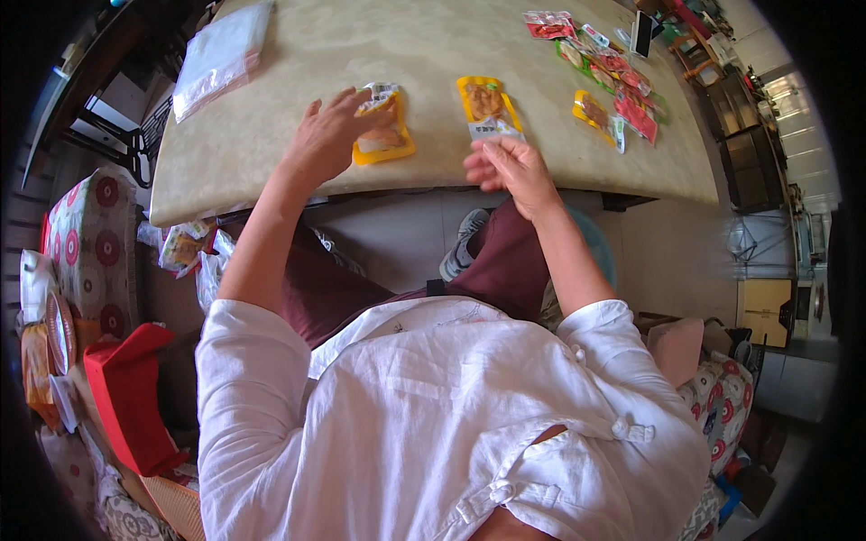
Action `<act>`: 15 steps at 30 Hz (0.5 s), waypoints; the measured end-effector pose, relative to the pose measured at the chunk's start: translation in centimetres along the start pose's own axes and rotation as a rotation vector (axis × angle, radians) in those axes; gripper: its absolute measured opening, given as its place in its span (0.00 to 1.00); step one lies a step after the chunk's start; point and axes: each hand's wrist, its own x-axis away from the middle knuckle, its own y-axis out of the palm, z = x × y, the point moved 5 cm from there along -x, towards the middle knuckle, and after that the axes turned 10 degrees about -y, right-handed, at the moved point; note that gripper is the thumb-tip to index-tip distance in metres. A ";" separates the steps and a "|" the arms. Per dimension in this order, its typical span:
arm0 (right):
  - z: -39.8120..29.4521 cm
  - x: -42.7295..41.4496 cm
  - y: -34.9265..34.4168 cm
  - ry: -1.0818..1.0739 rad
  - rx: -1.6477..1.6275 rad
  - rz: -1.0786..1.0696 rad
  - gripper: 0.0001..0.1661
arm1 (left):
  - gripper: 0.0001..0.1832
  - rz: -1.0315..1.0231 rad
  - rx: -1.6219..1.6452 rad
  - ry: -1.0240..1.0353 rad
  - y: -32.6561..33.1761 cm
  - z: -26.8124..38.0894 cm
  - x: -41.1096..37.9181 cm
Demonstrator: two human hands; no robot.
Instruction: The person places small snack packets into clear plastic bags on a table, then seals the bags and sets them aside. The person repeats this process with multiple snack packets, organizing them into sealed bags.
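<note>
Two vacuum-sealed snack packets with yellow borders lie on the pale tabletop in front of me. My left hand (328,135) is over the left part of one yellow packet (384,138), fingers spread, hiding some of it. Whether it touches that packet I cannot tell. The other yellow packet (484,101) lies to the right, its brown food showing through a clear window and its white end towards me. Just at that white end is my right hand (511,169), with loosely bent fingers and nothing seen in them.
A stack of clear plastic bags (220,57) lies at the table's left. On the right are a smaller yellow packet (595,115), a pile of red and green packets (619,74) and a phone-like device (641,34). The table's near edge (433,184) runs above my knees.
</note>
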 end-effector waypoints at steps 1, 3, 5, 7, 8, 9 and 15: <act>-1.0 -0.9 -0.5 -0.175 0.275 0.043 0.18 | 0.28 -0.046 -0.080 0.028 0.4 0.2 -0.2; -2.6 -2.3 -1.0 -0.437 0.728 0.159 0.20 | 0.31 -0.134 -0.244 0.083 1.6 0.4 -0.6; -2.6 -3.3 -1.4 -0.679 1.151 0.281 0.24 | 0.30 -0.136 -0.289 0.157 1.6 0.6 -1.6; 0.0 -4.5 -2.1 -0.523 1.079 0.214 0.27 | 0.29 -0.126 -0.330 0.233 1.3 0.9 -2.6; 1.3 -4.9 -2.2 -0.498 1.050 0.174 0.27 | 0.26 -0.168 -0.196 0.216 1.4 1.0 -3.0; 1.7 -5.4 -1.8 -0.478 1.015 0.127 0.27 | 0.23 -0.211 -0.065 0.189 1.8 0.9 -3.2; 1.9 -4.4 0.1 -0.546 1.001 0.157 0.27 | 0.13 -0.054 0.533 -0.111 1.2 -0.9 -5.0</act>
